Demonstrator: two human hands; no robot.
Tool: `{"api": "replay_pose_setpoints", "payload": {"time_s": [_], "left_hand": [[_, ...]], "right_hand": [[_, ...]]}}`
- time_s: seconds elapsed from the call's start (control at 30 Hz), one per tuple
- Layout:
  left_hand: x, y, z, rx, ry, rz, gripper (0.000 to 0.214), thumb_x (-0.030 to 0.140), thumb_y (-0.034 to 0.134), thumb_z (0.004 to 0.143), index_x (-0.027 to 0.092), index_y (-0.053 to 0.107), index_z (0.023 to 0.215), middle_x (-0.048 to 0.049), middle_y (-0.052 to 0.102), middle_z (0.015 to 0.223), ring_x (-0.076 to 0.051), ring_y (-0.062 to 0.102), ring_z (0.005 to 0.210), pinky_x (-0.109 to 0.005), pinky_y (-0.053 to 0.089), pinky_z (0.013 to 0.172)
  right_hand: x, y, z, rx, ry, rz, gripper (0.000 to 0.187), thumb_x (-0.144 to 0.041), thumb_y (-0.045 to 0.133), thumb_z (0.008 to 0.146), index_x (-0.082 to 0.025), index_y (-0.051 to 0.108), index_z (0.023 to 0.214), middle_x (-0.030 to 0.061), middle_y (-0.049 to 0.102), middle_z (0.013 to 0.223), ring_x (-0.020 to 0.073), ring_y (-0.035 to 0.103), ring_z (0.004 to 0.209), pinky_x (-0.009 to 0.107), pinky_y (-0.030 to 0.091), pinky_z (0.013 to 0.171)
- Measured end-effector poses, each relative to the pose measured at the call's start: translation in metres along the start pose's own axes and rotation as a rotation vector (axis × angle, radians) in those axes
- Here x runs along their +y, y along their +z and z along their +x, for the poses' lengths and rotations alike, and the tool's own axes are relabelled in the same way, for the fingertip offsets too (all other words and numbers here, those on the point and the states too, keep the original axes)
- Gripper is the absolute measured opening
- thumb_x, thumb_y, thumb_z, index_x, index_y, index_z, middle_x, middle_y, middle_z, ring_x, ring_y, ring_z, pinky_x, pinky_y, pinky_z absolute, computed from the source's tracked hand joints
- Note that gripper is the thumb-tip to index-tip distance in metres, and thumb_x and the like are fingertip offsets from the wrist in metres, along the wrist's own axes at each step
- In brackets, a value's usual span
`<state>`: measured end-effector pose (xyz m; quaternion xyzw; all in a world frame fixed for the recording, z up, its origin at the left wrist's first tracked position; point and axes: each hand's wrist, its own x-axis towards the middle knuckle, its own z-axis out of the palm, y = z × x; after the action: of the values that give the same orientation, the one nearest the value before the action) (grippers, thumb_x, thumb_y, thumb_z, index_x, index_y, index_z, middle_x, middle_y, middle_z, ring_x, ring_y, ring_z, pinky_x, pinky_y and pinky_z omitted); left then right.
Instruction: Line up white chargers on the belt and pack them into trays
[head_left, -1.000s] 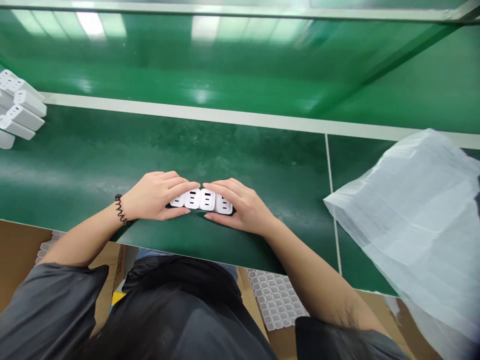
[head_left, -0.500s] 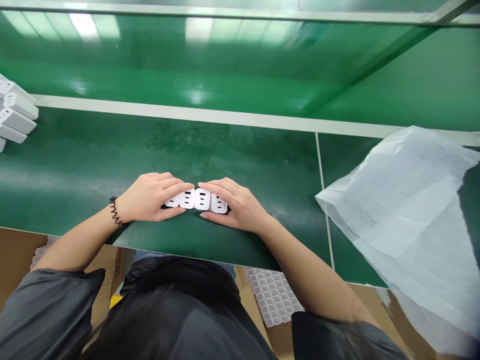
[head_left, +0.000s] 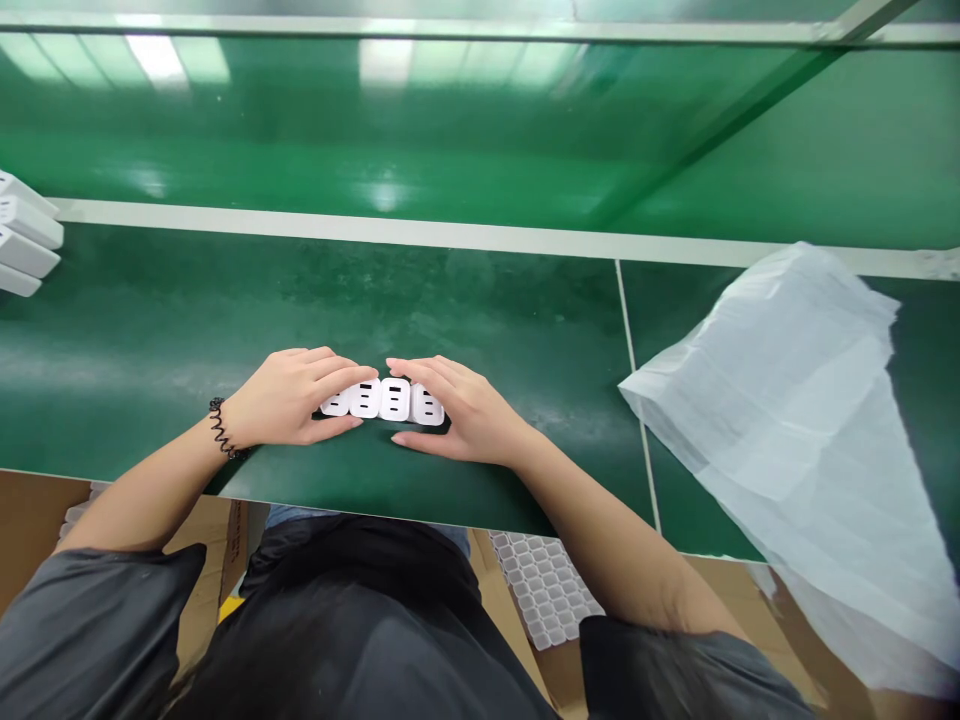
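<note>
A row of several small white chargers [head_left: 381, 399] with dark port slots stands on the green work surface [head_left: 465, 320] near its front edge. My left hand [head_left: 289, 400] cups the left end of the row, fingers curled over the top and thumb in front. My right hand [head_left: 457, 415] cups the right end the same way. Both hands press the row together between them. A black coil band sits on my left wrist [head_left: 220, 430].
More white chargers [head_left: 26, 245] lie stacked at the far left edge. A white plastic bag [head_left: 810, 420] covers the right side of the bench. Below the bench edge are cardboard boxes [head_left: 30, 510] and a clear compartment tray [head_left: 547, 585].
The whole scene has slid slightly left in view as my head turned; both hands stay clasped on the row of chargers in the same pose.
</note>
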<state>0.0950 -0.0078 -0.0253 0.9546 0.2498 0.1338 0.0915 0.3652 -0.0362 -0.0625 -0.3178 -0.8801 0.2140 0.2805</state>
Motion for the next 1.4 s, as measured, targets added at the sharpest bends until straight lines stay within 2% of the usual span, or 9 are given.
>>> {"api": "replay_pose_setpoints", "payload": {"time_s": [0.07,0.13,0.23,0.33,0.53,0.77,0.9,1.17,1.4], "left_hand": [[0.000,0.000,0.000,-0.007,0.001,0.001,0.040,0.046,0.053,0.097,0.017,0.056,0.125,-0.0052,0.073,0.110,-0.019,0.067,0.088,-0.030,0.048,0.072],[-0.001,0.001,-0.001,-0.012,0.000,-0.002,0.040,0.046,0.053,0.097,0.018,0.056,0.126,-0.0051,0.073,0.110,-0.018,0.067,0.087,-0.030,0.048,0.071],[-0.001,0.001,-0.002,-0.021,-0.005,-0.007,0.041,0.047,0.054,0.097,0.018,0.056,0.127,-0.0046,0.073,0.111,-0.018,0.067,0.087,-0.030,0.048,0.071],[-0.001,0.000,-0.002,-0.026,-0.002,-0.012,0.041,0.046,0.054,0.097,0.018,0.056,0.126,-0.0044,0.072,0.111,-0.018,0.067,0.087,-0.030,0.048,0.072],[-0.004,-0.005,0.000,-0.037,-0.004,-0.004,0.041,0.048,0.051,0.098,0.018,0.058,0.124,-0.0049,0.073,0.110,-0.017,0.068,0.086,-0.029,0.047,0.071],[-0.007,-0.007,-0.002,-0.070,-0.004,-0.008,0.041,0.048,0.051,0.097,0.018,0.058,0.126,-0.0064,0.072,0.113,-0.018,0.068,0.091,-0.029,0.048,0.074],[-0.009,-0.013,-0.003,-0.099,-0.012,-0.014,0.039,0.047,0.051,0.097,0.019,0.059,0.124,-0.0060,0.072,0.111,-0.018,0.068,0.089,-0.029,0.048,0.073],[-0.005,-0.020,-0.005,-0.134,-0.008,-0.007,0.056,0.058,0.055,0.093,0.017,0.053,0.130,-0.0108,0.067,0.126,-0.023,0.067,0.104,-0.033,0.050,0.081],[-0.006,-0.012,-0.004,-0.138,-0.026,0.015,0.048,0.055,0.052,0.096,0.017,0.057,0.125,-0.0086,0.071,0.115,-0.021,0.069,0.095,-0.031,0.049,0.074]], "right_hand": [[0.001,-0.007,-0.002,-0.070,0.055,0.060,0.070,-0.040,0.069,0.088,-0.023,0.034,0.146,0.0112,0.065,0.128,0.0271,0.065,0.107,0.046,0.055,0.090],[0.002,-0.012,-0.003,-0.077,0.111,0.091,0.056,-0.033,0.067,0.088,-0.024,0.043,0.138,0.0094,0.066,0.126,0.0264,0.065,0.110,0.044,0.055,0.092],[0.003,-0.013,-0.004,-0.018,0.128,0.053,0.036,-0.028,0.066,0.088,-0.022,0.054,0.121,0.0083,0.069,0.117,0.0249,0.067,0.103,0.040,0.056,0.086],[0.001,-0.009,-0.002,0.056,0.085,-0.060,0.033,-0.025,0.067,0.084,-0.020,0.056,0.115,0.0071,0.071,0.102,0.0234,0.066,0.088,0.038,0.055,0.075],[-0.002,-0.002,0.000,0.132,-0.043,-0.196,0.035,-0.019,0.066,0.081,-0.020,0.056,0.114,0.0060,0.073,0.096,0.0236,0.058,0.083,0.036,0.050,0.068],[-0.003,0.000,0.000,0.111,-0.035,-0.184,0.036,-0.018,0.067,0.081,-0.019,0.057,0.115,0.0051,0.074,0.098,0.0232,0.057,0.082,0.037,0.050,0.069],[-0.006,0.006,0.001,0.081,0.030,-0.079,0.032,-0.027,0.064,0.089,-0.022,0.057,0.119,0.0062,0.073,0.100,0.0238,0.061,0.086,0.039,0.054,0.074],[-0.010,0.036,0.008,0.101,0.078,0.030,0.055,-0.041,0.064,0.093,-0.020,0.043,0.140,0.0101,0.070,0.120,0.0256,0.063,0.099,0.043,0.053,0.085],[-0.010,0.037,0.005,0.056,0.092,0.025,0.064,-0.040,0.065,0.092,-0.019,0.037,0.147,0.0111,0.068,0.123,0.0276,0.060,0.104,0.045,0.051,0.087]]}}
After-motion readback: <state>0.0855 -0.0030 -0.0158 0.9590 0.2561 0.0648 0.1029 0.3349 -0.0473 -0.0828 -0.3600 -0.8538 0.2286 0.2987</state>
